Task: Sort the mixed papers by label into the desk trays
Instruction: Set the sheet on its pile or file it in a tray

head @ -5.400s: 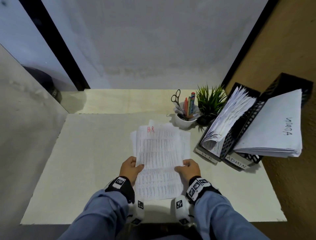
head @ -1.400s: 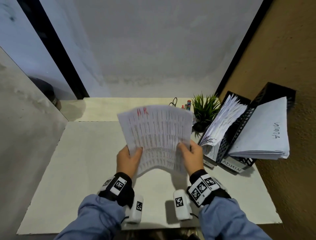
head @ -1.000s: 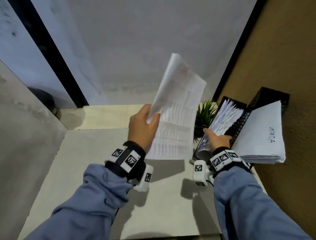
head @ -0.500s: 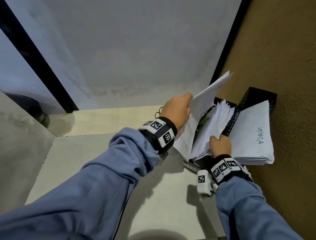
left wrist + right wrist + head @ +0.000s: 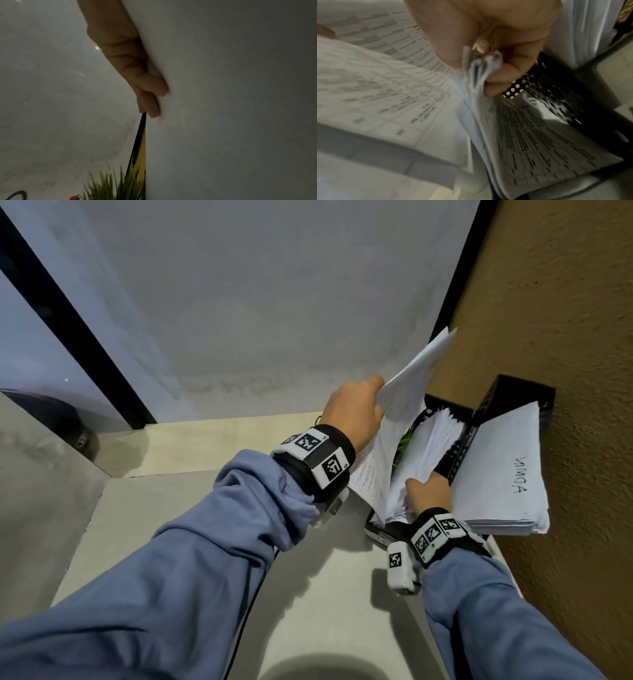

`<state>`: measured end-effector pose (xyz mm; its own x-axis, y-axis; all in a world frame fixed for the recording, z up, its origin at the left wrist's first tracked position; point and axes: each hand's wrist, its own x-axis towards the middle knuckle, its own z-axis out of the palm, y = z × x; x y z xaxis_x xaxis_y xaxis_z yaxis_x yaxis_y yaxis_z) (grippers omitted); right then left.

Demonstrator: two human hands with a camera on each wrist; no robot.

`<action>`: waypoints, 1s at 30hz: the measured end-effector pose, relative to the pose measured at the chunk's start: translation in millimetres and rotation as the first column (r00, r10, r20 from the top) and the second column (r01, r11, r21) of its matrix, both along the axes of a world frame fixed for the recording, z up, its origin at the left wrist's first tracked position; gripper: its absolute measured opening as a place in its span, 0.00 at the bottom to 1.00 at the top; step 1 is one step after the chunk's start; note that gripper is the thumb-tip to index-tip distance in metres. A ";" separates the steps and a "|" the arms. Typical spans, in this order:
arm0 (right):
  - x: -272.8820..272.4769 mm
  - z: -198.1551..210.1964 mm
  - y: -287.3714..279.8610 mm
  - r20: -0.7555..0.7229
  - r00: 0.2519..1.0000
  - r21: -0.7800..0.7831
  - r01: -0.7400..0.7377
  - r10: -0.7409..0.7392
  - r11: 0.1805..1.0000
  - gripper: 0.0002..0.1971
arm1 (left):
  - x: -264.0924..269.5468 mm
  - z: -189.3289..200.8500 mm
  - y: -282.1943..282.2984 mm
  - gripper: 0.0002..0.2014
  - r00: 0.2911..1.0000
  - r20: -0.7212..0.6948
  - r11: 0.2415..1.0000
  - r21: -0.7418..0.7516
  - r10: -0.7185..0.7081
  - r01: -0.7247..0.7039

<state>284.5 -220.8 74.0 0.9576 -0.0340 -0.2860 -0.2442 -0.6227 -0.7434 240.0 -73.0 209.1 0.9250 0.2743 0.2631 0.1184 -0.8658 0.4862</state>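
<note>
Pale desk w/ lighter wood strip at far edge. Grey-white back wall, dark stain low down; black vertical strips on both sides. Tan textured wall at desk's right edge. Dim light.

ADMIN stack lies right of the filed papers.

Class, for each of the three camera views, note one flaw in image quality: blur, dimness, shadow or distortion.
Head view: wide-angle bending of the wall edges, arm shadows on the desk. Left wrist view: dim and soft, the sheet a featureless grey. Right wrist view: printed papers smeared by blur at left.
</note>
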 end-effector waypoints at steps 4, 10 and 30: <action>4.2 7.7 -5.6 0.110 0.993 0.013 -0.043 0.041 0.999 0.14 | 4.3 8.0 -7.5 0.10 1.000 0.017 1.000 0.007 -0.013 0.013; 6.6 34.4 -17.5 0.211 0.974 -0.052 -0.074 0.083 0.996 0.04 | 12.5 17.5 -25.7 0.10 0.999 0.016 0.999 0.029 -0.031 0.030; -12.2 41.7 0.8 0.071 0.970 -0.388 -0.189 0.233 0.902 0.20 | 38.0 -86.5 -59.3 0.19 0.900 -0.401 0.963 -0.259 -0.171 0.067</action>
<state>272.2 -220.1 115.7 0.9793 0.0888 -0.1819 -0.0047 -0.8884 -0.4591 278.0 -132.3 122.7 0.9642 0.1604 -0.2113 0.2578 -0.7541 0.6041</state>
